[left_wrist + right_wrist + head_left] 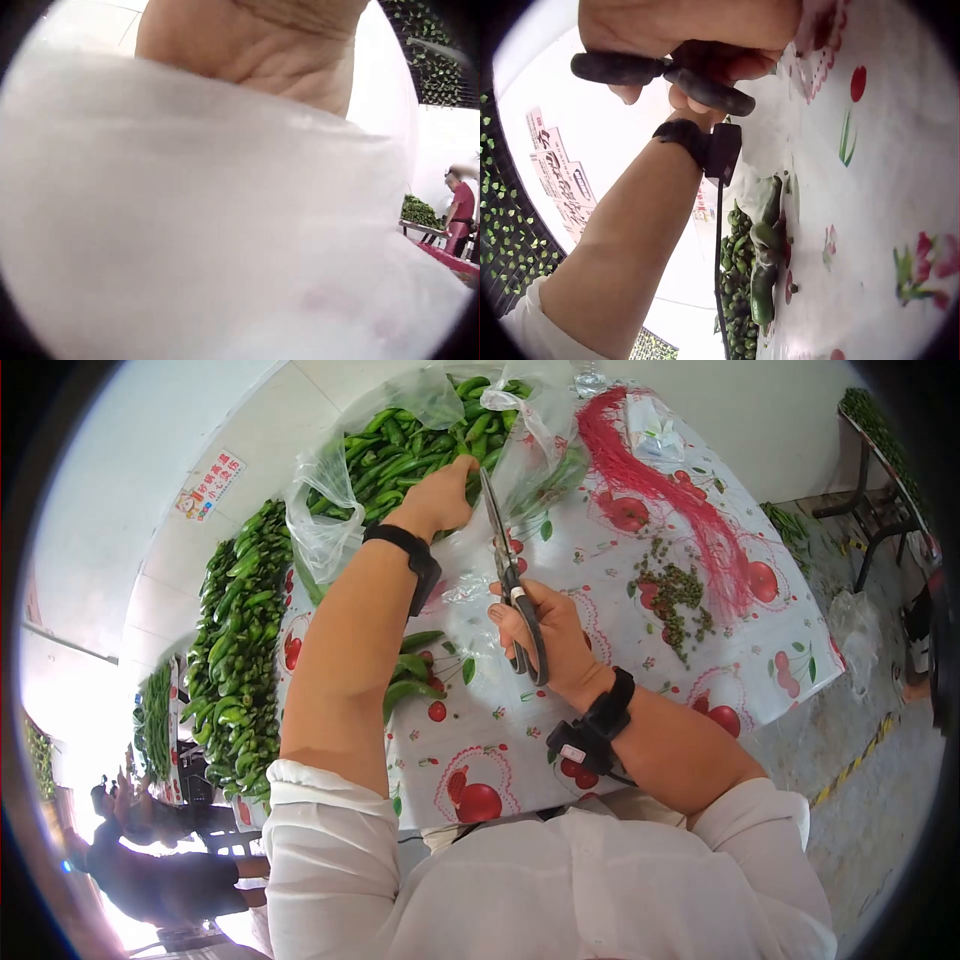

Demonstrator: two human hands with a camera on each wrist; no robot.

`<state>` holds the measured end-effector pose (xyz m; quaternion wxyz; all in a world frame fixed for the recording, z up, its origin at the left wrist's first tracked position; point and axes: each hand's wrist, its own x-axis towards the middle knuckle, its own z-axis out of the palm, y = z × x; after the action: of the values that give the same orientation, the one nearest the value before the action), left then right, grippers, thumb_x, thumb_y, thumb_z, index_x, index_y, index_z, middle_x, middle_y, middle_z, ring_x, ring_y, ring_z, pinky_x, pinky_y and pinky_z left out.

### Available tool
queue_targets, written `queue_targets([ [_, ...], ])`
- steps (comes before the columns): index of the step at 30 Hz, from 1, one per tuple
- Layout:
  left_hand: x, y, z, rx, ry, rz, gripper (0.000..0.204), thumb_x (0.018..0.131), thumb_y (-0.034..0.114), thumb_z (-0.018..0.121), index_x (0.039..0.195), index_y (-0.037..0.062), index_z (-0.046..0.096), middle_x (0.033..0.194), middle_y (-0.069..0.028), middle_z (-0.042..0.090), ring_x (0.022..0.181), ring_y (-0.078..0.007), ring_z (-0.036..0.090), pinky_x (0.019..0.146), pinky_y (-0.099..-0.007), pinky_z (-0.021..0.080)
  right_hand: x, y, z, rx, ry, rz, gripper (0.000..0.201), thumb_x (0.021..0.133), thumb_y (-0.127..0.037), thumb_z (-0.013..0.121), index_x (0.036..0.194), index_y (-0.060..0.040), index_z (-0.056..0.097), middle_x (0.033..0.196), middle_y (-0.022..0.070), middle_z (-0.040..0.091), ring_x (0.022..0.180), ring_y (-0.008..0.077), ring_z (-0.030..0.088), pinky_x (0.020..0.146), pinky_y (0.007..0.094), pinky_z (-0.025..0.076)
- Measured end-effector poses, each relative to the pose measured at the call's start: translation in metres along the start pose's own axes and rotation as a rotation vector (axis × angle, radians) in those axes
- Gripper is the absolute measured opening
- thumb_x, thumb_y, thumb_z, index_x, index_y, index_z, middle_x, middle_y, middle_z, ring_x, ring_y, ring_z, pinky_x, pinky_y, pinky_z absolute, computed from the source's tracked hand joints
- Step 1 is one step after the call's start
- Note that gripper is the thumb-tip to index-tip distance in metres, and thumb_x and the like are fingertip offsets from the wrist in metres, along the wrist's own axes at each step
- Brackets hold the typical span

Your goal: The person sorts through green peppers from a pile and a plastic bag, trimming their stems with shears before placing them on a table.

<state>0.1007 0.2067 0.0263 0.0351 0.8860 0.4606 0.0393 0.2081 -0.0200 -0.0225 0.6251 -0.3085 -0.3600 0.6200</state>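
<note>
My left hand (438,497) reaches to the near side of a clear plastic bag (325,540) full of green peppers (395,465). Its fingers bend down among the peppers, fingertips hidden; I cannot tell whether they hold one. White plastic covers most of the left wrist view, with only the heel of the hand above it. My right hand (560,635) grips scissors (497,525) by their black handles. The long blades point up beside the left hand's fingers and lie nearly together. Loose green peppers (405,680) lie on the table between the forearms.
Red net bags (650,475) stretch along the table's right side, beside a pile of small green stem pieces (675,595). A large heap of green peppers (240,650) stands at the left. The fruit-patterned tablecloth (560,730) covers the table. A person in red (461,210) stands farther off.
</note>
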Motion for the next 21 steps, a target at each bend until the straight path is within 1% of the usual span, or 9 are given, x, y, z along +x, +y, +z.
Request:
queue_targets([
  [2,0.005,-0.009,0.012,0.006,0.081,0.06,0.06,0.073,0.01,0.056,0.129,0.0145,0.038,0.113,-0.0207,0.058,0.105,-0.035,0.056,0.087,-0.0452,0.044,0.0,-0.001,0.0,0.021,-0.017,0.026,0.029,0.081,-0.016,0.068,0.104,-0.0027,0.056,0.064,-0.0031,0.051,0.05,0.0017,0.045,0.043,0.0177,0.037],
  [5,0.002,0.013,0.011,0.018,0.096,-0.082,0.067,0.074,0.011,0.056,0.136,0.0155,0.029,0.111,-0.0192,0.059,0.099,-0.0357,0.059,0.084,-0.0459,0.045,0.0,0.005,0.0,0.088,-0.033,0.032,0.028,0.081,-0.015,0.068,0.103,-0.0029,0.056,0.065,-0.0033,0.051,0.05,0.0017,0.043,0.043,0.0176,0.036],
  [8,0.002,0.028,0.014,0.069,0.083,-0.189,0.073,0.077,0.014,0.054,0.141,0.0212,0.021,0.11,-0.0187,0.059,0.095,-0.0352,0.061,0.081,-0.0459,0.046,0.001,0.004,0.0,0.076,-0.025,0.034,0.026,0.081,-0.014,0.068,0.102,-0.0031,0.056,0.065,-0.0035,0.05,0.05,0.0017,0.043,0.043,0.0174,0.036],
  [11,0.001,0.044,0.005,0.161,0.129,-0.093,0.072,0.078,0.02,0.053,0.143,0.0275,0.021,0.112,-0.0196,0.057,0.095,-0.0334,0.062,0.081,-0.0455,0.047,0.002,0.005,0.0,0.054,-0.013,0.041,0.027,0.081,-0.014,0.069,0.101,-0.0031,0.056,0.065,-0.0032,0.05,0.05,0.002,0.043,0.043,0.0176,0.036],
  [14,0.011,0.042,0.007,0.196,0.049,-0.018,0.064,0.079,0.027,0.053,0.139,0.0301,0.031,0.118,-0.0204,0.054,0.099,-0.0348,0.06,0.084,-0.0469,0.046,0.002,0.006,-0.002,0.045,-0.044,0.035,0.029,0.081,-0.016,0.069,0.101,-0.0027,0.055,0.066,-0.0028,0.05,0.05,0.0026,0.044,0.044,0.018,0.037],
  [17,0.033,0.041,0.012,0.08,-0.06,-0.037,0.06,0.079,0.032,0.054,0.136,0.0254,0.038,0.128,-0.0226,0.046,0.105,-0.0368,0.057,0.087,-0.0496,0.044,0.002,0.006,0.0,0.056,-0.025,0.031,0.031,0.08,-0.019,0.07,0.102,-0.0026,0.055,0.066,-0.0025,0.05,0.05,0.0032,0.044,0.044,0.0183,0.038],
  [20,0.029,0.06,0.012,0.179,0.055,-0.139,0.058,0.079,0.033,0.054,0.134,0.0202,0.04,0.135,-0.0256,0.038,0.111,-0.0378,0.054,0.088,-0.0524,0.042,0.001,0.005,0.0,0.057,-0.031,0.043,0.033,0.08,-0.021,0.07,0.103,-0.0027,0.055,0.066,-0.0029,0.05,0.051,0.0031,0.044,0.045,0.0182,0.037],
  [21,0.032,0.061,0.016,0.175,0.081,-0.161,0.057,0.079,0.033,0.053,0.133,0.019,0.041,0.135,-0.0266,0.037,0.11,-0.0379,0.054,0.088,-0.0516,0.043,0.001,0.004,-0.001,0.056,-0.026,0.043,0.033,0.08,-0.021,0.07,0.103,-0.0028,0.055,0.066,-0.0031,0.05,0.051,0.0031,0.044,0.045,0.0182,0.037],
])
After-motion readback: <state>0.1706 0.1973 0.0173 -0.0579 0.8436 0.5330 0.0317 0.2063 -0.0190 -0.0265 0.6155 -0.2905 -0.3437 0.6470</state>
